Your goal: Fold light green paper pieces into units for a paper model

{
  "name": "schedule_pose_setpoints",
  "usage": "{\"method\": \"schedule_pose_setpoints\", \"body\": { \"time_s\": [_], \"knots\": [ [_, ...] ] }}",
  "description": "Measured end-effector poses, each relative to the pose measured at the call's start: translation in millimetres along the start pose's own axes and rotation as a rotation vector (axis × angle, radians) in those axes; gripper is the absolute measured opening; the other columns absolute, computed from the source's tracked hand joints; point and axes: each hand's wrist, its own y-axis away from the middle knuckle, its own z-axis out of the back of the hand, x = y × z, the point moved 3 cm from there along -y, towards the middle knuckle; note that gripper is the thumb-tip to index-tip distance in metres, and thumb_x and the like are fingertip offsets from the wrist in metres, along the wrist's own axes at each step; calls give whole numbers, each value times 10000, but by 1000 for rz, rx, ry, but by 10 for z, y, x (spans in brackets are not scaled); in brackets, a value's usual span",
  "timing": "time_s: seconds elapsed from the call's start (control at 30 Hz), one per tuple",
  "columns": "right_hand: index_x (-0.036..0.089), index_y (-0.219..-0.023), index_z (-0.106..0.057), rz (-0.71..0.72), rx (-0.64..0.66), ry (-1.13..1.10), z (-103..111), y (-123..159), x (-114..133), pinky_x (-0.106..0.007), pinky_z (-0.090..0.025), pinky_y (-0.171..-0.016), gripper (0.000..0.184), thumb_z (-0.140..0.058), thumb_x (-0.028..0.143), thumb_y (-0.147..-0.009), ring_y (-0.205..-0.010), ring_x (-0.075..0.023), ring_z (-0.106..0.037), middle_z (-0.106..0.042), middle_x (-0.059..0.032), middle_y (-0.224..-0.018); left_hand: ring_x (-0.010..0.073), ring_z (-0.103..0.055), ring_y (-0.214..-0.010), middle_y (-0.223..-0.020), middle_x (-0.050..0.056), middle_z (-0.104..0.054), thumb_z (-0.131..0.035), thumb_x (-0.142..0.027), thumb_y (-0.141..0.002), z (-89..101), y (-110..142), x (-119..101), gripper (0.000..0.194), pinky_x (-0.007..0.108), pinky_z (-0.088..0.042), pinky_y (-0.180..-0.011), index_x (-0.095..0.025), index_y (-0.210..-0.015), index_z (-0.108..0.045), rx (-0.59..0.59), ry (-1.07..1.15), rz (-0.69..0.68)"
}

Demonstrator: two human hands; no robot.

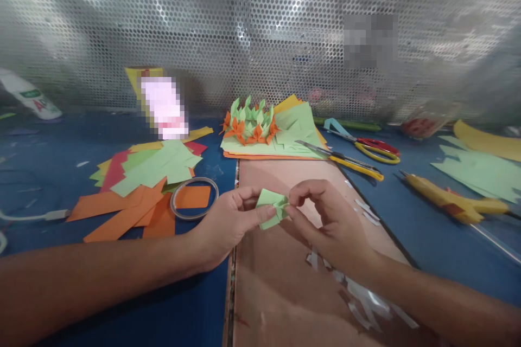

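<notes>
A small folded piece of light green paper is held up over the brown board. My left hand grips it from the left, thumb pressed on its front face. At its right edge my right hand pinches a corner between thumb and index finger. Behind them, a ring-shaped paper model with green points and orange flower-like pieces sits on a stack of coloured paper. Close to my left wrist lies a roll of tape over orange paper strips.
A yellow-handled cutter and scissors lie right of the stack. Farther right are a yellow glue gun and green sheets. White scraps litter the board. A glue bottle and a blurred-out phone-like screen are at left.
</notes>
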Motion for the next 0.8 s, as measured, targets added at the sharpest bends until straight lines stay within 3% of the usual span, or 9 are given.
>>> {"method": "schedule_pose_setpoints", "body": {
  "time_s": [0.8],
  "knots": [
    [235,-904,-417,-14,-25,-48,-29,20,37,-289,-437,-635,217,-543,105,-785,-701,-134,-517,-486,0,-793,89,-584,-698,-794,6,-675,-724,-265,-669,-8,17,-10,206,199,-436,-668,-157,-834,-665,-80,-85,-11]
  ]
}}
